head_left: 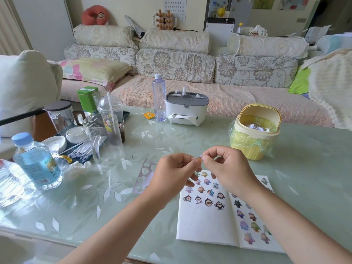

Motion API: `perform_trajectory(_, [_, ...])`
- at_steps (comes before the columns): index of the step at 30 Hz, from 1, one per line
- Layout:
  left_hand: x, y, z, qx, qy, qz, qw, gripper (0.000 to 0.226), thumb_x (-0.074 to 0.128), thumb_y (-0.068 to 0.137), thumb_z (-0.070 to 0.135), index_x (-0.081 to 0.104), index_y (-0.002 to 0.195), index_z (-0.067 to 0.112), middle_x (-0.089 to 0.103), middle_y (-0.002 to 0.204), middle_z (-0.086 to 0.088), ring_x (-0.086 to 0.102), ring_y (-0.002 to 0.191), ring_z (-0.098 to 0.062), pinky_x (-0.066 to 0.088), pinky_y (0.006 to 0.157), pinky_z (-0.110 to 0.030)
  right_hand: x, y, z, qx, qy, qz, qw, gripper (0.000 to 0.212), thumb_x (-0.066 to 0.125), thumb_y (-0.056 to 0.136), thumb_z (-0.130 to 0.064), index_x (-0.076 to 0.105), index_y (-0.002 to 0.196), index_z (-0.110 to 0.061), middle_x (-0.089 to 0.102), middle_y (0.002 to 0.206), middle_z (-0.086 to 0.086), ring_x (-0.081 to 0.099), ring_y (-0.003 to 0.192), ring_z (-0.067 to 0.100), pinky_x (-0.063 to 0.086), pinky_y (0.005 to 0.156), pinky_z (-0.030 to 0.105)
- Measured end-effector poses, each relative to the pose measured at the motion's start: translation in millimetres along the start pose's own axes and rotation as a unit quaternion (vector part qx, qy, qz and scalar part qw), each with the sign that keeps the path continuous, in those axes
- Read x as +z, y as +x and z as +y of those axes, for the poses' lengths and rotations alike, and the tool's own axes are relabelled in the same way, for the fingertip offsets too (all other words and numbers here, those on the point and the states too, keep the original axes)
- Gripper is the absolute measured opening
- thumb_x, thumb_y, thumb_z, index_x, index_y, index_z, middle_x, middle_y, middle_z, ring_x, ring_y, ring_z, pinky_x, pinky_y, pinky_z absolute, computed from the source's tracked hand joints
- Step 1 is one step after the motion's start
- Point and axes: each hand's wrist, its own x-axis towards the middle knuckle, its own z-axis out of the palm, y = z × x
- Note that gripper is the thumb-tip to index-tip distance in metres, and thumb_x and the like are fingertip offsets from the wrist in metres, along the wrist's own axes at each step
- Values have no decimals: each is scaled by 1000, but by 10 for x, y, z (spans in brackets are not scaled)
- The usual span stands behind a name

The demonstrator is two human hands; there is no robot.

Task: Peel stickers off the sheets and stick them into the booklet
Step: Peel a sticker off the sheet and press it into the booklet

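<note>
Sticker (198, 159) held in air between both hands: left hand (171, 173) and right hand (227, 168) each pinched it at fingertips, other fingers loosely curled. Booklet (205, 227) lay open on table just below, nearer person, spine running away from them. Likely next move down and back, onto bare lower left page.

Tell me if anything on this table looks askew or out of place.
Only small things: a spent sticker sheet lies askew left of the booklet, and an orange sachet lies loose by the clear bottle. Nothing looks spilled.
</note>
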Motion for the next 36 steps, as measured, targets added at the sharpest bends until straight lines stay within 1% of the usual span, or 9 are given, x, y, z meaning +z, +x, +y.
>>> perform_trajectory(5, [-3,0,-11,7,44,3,999,13,67,93,15,71,85,5,70,71,-1,64,60,-12,58,60,-29,-12,-7,11,-52,-74,20,996,13,76,82,-16,73,72,-24,56,54,-24,44,44,6,36,51,12])
perform_trajectory(9, [-10,1,-10,-3,27,1,1000,12,66,92,11,71,84,4,69,71,-1,65,61,-14,57,63,-33,-23,-18,52,-174,-180,46,967,13,77,79,-22,71,71,-30,63,74,-16,52,52,13,46,52,27])
perform_trajectory(11, [-16,1,-10,-12,-1,4,1000,12,64,92,9,71,83,5,69,73,-2,64,62,-16,57,66,-36,-20,-23,67,-216,-182,37,959,6,74,80,-28,73,74,-29,64,77,-15,53,52,14,47,51,30])
perform_trajectory(14, [-55,27,-4,0,5,9,1000,11,64,93,10,71,85,4,71,74,-3,64,64,-16,58,66,-35,-22,-20,46,-149,-67,2,987,4,78,82,-26,78,78,-28,69,77,-10,53,51,13,46,53,27])
perform_trajectory(19, [-123,60,-14,35,94,-30,995,12,67,93,12,71,82,8,73,74,-2,64,63,-12,56,61,-25,-69,24,56,1,25,-52,998,6,83,81,-23,79,76,-25,60,52,-7,46,47,7,39,50,18])
perform_trajectory(23, [-148,73,-44,56,138,-47,988,12,68,93,15,70,81,14,74,75,0,63,62,-9,57,62,-27,-82,19,65,10,4,-69,998,7,82,82,-23,78,76,-24,60,54,-8,47,49,7,40,52,19])
perform_trajectory(27, [-120,57,-18,38,93,-54,993,10,68,93,15,71,86,8,72,73,3,64,64,-11,57,64,-26,-89,23,56,11,-13,-75,997,14,73,90,-18,74,77,-22,57,51,-10,46,47,4,40,52,17])
perform_trajectory(31, [-80,41,-5,28,78,-32,996,13,67,93,15,71,85,5,71,72,0,64,65,-13,56,64,-26,-32,19,60,19,-15,-86,996,20,64,95,-16,71,77,-21,56,55,-1,50,51,12,43,56,24])
perform_trajectory(36, [-72,51,12,0,42,-11,999,17,65,95,16,71,86,3,69,73,-4,61,61,-13,57,63,-26,10,37,86,68,39,-83,993,14,68,94,-26,77,84,-21,63,68,8,56,56,19,46,48,28])
